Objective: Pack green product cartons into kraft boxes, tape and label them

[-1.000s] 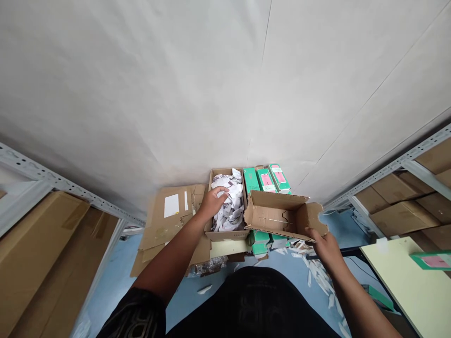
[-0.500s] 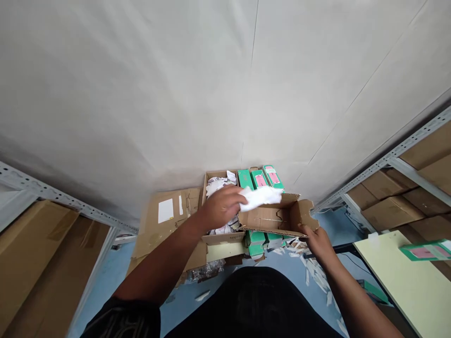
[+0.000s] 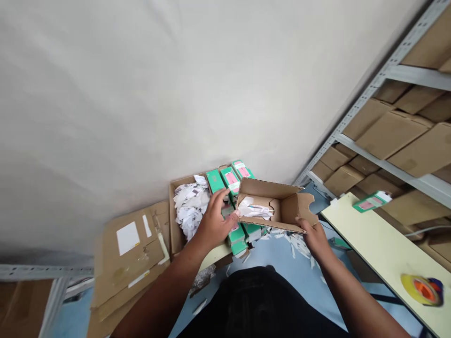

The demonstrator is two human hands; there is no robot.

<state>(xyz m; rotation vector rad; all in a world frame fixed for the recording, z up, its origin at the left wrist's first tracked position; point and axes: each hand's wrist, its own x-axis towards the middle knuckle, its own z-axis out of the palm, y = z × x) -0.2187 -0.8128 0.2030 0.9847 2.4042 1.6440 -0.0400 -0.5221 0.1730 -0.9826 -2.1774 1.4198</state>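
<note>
My right hand [image 3: 314, 233] grips the near right corner of a small open cardboard box [image 3: 282, 206], held up above the floor. White crumpled paper [image 3: 254, 209] lies inside that box. My left hand [image 3: 214, 220] is at the box's left end, thumb against its edge, fingers loosely curled and holding nothing I can see. Below it stand several green cartons [image 3: 230, 180] with pink labels. Left of them, an open carton on the floor [image 3: 173, 220] holds a heap of crumpled printed paper [image 3: 190, 206].
Flattened cardboard sheets [image 3: 127, 253] lie on the blue floor at the left. A pale green table [image 3: 380, 249] at the right carries a tape roll [image 3: 422, 289] and one green carton [image 3: 371, 202]. Metal shelving [image 3: 355, 112] with brown boxes stands at the right. White paper scraps [image 3: 299, 244] litter the floor.
My left hand took a wad of white paper from the floor carton, carried it right and left it in the held box. The view has swung to the right.
</note>
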